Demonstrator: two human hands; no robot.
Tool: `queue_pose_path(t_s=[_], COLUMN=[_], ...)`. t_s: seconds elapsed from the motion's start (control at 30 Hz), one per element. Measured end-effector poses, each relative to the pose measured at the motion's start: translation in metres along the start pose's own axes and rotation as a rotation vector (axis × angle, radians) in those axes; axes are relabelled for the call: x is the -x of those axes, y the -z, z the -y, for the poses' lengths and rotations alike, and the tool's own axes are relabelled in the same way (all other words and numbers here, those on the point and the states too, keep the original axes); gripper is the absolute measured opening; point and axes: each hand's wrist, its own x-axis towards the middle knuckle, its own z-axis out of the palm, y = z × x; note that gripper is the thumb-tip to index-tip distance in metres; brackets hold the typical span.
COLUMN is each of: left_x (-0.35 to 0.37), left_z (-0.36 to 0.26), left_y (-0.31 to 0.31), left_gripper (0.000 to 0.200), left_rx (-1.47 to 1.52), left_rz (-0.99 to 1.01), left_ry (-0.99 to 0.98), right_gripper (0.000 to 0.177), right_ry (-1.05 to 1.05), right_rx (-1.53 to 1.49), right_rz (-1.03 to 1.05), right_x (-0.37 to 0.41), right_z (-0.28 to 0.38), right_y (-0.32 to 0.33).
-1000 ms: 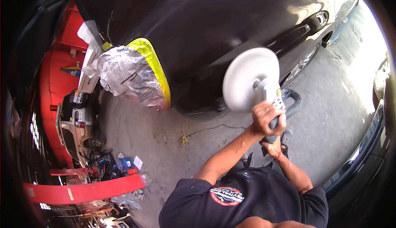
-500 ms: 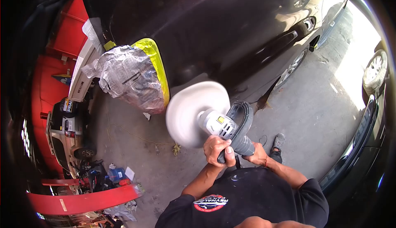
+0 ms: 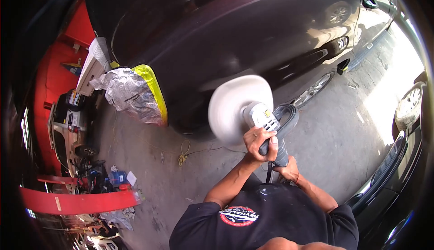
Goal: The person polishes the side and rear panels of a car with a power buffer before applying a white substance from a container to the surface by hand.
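My left hand (image 3: 260, 144) is wrapped around the front loop handle of a grey-and-black car polisher (image 3: 264, 118), close behind its head. My right hand (image 3: 288, 169) grips the rear of the body, near the cord. The polisher's broad white pad (image 3: 235, 110) is smeared by motion and lies against or very close to the dark car's (image 3: 203, 69) side panel; exact contact cannot be made out. Left of the pad, crumpled masking paper (image 3: 129, 94) with a yellow tape edge (image 3: 153, 91) covers a light area of that car.
A thin cord (image 3: 208, 150) and a small yellow bundle (image 3: 182, 159) lie on the grey floor (image 3: 176, 182). Another dark car (image 3: 384, 173) stands at right. A red beam (image 3: 81, 201), several loose items and a parked vehicle (image 3: 68, 134) are at left.
The polisher and both hands have shifted right and slightly up along the car panel. The view has also shifted, so the masked area appears farther left of the pad. Both grips stay the same.
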Motion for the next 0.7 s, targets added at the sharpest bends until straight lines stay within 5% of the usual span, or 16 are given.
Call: queue_pose_path(t_s=[0.23, 0.47, 0.7], left_x=[0.000, 0.026, 0.056], left_z=[-0.005, -0.017, -0.020], left_y=[0.001, 0.067, 0.124], left_gripper=[0.011, 0.014, 0.018], left_rx=[-0.024, -0.098, -0.117], left_rz=[-0.053, -0.247, -0.588], left_ry=[-0.007, 0.044, 0.162], right_gripper=[0.040, 0.044, 0.045], right_ry=[0.017, -0.018, 0.251], right_rx=[0.020, 0.198, 0.556], right_rz=[0.016, 0.140, 0.122], right_x=[-0.004, -0.006, 0.002], right_z=[0.001, 0.032, 0.080], right_y=[0.009, -0.009, -0.027])
